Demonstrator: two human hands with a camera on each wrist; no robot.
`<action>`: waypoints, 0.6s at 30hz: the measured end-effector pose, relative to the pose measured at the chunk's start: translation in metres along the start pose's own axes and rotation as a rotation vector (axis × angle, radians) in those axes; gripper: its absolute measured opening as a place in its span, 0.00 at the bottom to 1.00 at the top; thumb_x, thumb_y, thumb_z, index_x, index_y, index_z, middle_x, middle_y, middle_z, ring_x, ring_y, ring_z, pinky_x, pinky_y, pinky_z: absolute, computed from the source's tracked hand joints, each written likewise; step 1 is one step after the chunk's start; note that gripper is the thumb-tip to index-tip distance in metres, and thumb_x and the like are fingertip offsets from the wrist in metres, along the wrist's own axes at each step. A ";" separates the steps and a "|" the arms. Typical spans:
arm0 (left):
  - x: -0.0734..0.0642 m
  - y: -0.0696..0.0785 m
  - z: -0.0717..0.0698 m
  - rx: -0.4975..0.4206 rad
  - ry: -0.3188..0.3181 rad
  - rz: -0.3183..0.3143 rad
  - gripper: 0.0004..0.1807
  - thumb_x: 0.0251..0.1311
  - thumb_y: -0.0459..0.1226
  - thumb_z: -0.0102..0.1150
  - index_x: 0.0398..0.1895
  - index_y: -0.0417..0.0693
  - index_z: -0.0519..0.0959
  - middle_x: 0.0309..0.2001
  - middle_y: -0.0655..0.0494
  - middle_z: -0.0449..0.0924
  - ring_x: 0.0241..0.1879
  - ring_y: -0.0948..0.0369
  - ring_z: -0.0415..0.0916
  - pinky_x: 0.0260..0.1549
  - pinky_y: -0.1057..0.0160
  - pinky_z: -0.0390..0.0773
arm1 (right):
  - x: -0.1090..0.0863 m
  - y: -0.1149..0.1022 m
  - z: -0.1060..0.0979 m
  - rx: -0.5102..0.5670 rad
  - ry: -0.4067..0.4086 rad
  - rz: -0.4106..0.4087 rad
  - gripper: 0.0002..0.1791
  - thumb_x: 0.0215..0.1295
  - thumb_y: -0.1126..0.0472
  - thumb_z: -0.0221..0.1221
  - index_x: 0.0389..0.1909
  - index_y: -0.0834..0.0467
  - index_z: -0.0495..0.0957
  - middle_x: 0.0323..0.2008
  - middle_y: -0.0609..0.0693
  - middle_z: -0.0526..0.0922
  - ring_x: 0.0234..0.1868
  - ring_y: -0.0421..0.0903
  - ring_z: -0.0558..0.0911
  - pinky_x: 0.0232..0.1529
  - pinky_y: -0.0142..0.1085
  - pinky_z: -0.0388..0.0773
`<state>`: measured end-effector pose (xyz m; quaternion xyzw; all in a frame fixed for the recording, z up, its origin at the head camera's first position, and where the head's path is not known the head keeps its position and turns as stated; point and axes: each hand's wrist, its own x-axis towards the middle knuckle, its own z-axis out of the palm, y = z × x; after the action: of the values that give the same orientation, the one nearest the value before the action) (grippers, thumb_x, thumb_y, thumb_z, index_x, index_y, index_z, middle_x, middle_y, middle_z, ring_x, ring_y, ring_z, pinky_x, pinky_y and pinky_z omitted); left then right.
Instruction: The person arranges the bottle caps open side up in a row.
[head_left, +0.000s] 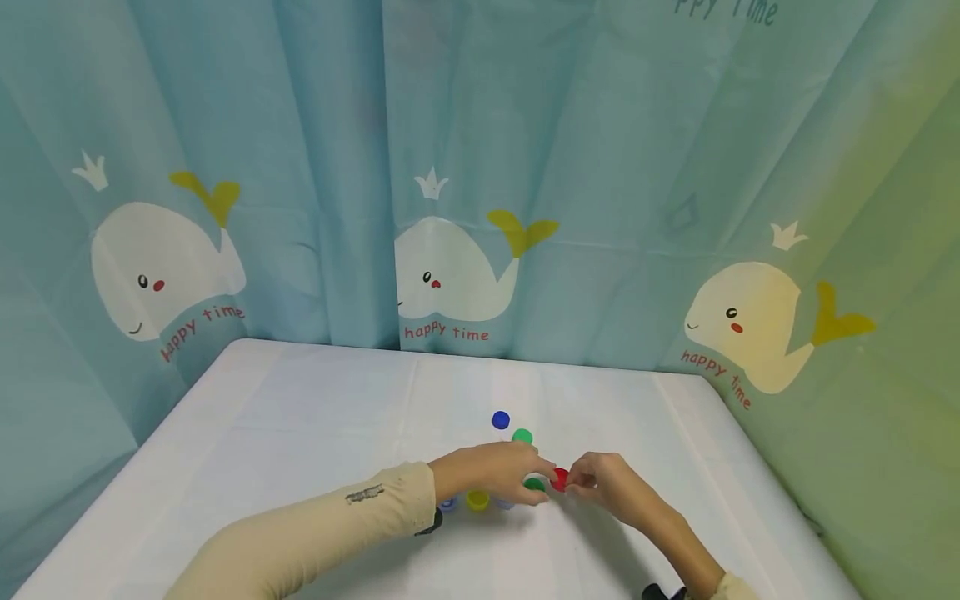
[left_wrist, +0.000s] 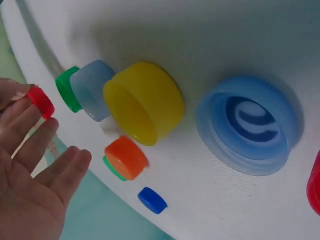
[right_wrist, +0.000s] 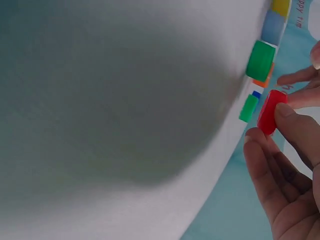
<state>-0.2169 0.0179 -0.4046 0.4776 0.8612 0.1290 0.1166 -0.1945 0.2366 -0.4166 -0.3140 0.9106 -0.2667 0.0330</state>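
A red bottle cap (right_wrist: 270, 112) is pinched between the thumb and fingers of my right hand (head_left: 615, 487). From the left, my left hand (head_left: 498, 468) reaches across, its index fingertip right at the red cap and its thumb apart from the index. Those left fingers look mostly straight in the left wrist view. A dark green cap (head_left: 534, 483) shows between the left thumb and index. Below the left hand are a yellow cap (left_wrist: 145, 102) and a pale blue cap (left_wrist: 92, 90). An orange cap (left_wrist: 127, 157) is hidden from the head view by that hand.
A larger blue cap (left_wrist: 250, 125) lies left of the yellow one, with part of another red cap (left_wrist: 315, 185) at the view's edge. Farther back are a blue cap (head_left: 501, 420) and a light green cap (head_left: 522, 436). Whale-printed curtains (head_left: 480, 108) border the white table (head_left: 322, 400).
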 end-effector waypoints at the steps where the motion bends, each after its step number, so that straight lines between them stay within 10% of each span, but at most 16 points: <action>1: 0.001 0.000 0.001 0.009 -0.008 -0.002 0.19 0.61 0.47 0.58 0.55 0.56 0.79 0.50 0.67 0.78 0.38 0.72 0.70 0.39 0.75 0.70 | -0.001 0.001 0.001 -0.001 -0.012 -0.002 0.06 0.52 0.70 0.66 0.26 0.56 0.82 0.29 0.41 0.80 0.29 0.34 0.77 0.30 0.29 0.77; 18: 0.006 0.008 0.004 0.089 -0.045 -0.047 0.17 0.60 0.49 0.58 0.52 0.59 0.81 0.55 0.69 0.74 0.47 0.72 0.72 0.45 0.72 0.71 | 0.000 0.005 0.006 -0.052 -0.034 -0.044 0.05 0.50 0.70 0.68 0.23 0.58 0.82 0.26 0.39 0.77 0.26 0.33 0.74 0.26 0.28 0.74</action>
<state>-0.2124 0.0273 -0.4058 0.4647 0.8742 0.0768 0.1178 -0.1959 0.2367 -0.4246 -0.3393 0.9094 -0.2382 0.0345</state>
